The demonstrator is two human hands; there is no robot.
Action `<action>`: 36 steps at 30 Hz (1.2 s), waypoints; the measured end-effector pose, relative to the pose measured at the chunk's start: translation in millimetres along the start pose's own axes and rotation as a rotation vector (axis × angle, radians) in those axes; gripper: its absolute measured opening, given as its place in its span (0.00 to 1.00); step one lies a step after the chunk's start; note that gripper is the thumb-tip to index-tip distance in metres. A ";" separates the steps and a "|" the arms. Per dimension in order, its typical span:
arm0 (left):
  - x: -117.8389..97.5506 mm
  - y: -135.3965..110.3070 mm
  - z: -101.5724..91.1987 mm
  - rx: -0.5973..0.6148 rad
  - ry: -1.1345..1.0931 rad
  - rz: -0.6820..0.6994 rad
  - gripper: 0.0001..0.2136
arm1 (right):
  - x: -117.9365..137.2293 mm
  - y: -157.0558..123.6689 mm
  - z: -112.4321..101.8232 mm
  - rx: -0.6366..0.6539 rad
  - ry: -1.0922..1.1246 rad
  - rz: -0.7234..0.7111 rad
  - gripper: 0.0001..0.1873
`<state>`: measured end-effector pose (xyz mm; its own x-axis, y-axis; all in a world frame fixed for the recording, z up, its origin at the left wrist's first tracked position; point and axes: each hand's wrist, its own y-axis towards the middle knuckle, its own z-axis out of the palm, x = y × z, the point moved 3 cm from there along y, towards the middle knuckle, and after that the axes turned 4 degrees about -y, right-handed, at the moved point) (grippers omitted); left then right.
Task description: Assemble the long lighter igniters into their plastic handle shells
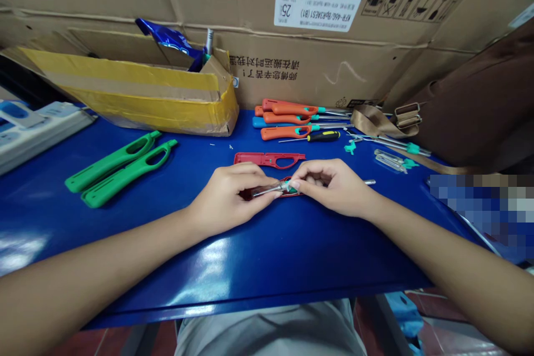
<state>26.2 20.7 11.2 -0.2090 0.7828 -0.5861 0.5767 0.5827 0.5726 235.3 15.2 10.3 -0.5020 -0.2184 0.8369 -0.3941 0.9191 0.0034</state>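
Power strip (pixel 37 122): white, at the far left edge of the table (pixel 250 267), well apart from both hands.
Green shells (pixel 120 169): 2 handle halves, side by side, long axes running from lower left to upper right, left of the left hand.
Cardboard box (pixel 137 94): yellow tape on its flap, behind the green shells.
Left hand (pixel 231 194): grip pressed together, thumb and fingertips pinching the left part of the metal rod (pixel 267 189).
Metal rod: thin and bright, at table centre between the 2 hands. Its long axis runs left to right and rises slightly toward the right. Both hands are on it, neither nearer.
Teal piece (pixel 293 188): small plastic part on the rod, at the right fingertips.
Red shell (pixel 287 179): directly under the rod and mostly hidden by the hands. Whether the rod touches it cannot be told.
Second red shell (pixel 269 159): open handle half lying flat just beyond the hands, long axis left to right, parallel to the rod.
Right hand (pixel 334 186): grip pressed together, fingers curled, pinching the rod at the teal piece. A metal tip (pixel 369 182) shows past the hand. Whether it belongs to the same rod cannot be told.
Orange lighters (pixel 292 119): finished units stacked behind, with a screwdriver (pixel 323 136) just in front of them.
Brown bag (pixel 471 105): far right, with its strap lying on the table.
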 end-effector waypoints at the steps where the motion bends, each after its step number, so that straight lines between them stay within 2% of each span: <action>1: 0.6 1.1 -1.4 0.023 0.002 -0.015 0.07 | 0.5 -0.1 -1.5 -0.017 -0.029 -0.035 0.14; 6: -0.6 7.0 -14.0 0.145 0.057 -0.049 0.07 | 4.6 -1.8 -10.4 -0.089 -0.276 -0.303 0.09; 11: -1.0 7.9 -17.7 0.235 0.088 -0.053 0.07 | 3.4 -2.8 -10.4 -0.032 -0.467 -0.453 0.14; 16: 5.1 6.3 -16.7 0.259 0.094 -0.071 0.08 | 1.8 -3.8 -7.1 0.066 -0.535 -0.473 0.14; 22: 6.5 7.8 -18.2 0.262 0.121 -0.111 0.09 | 0.2 -3.8 -8.9 0.061 -0.532 -0.469 0.15; 29: 4.1 8.9 -20.0 0.319 0.136 -0.025 0.07 | 0.8 -5.1 -10.1 0.073 -0.533 -0.456 0.15; 36: 12.3 9.1 -22.1 0.328 0.046 -0.085 0.06 | 1.5 -5.5 -13.2 0.103 -0.499 -0.455 0.15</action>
<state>11.4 40.4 21.8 -0.2984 0.7477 -0.5932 0.7777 0.5508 0.3031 246.8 14.0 18.8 -0.5541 -0.7235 0.4118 -0.7086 0.6695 0.2228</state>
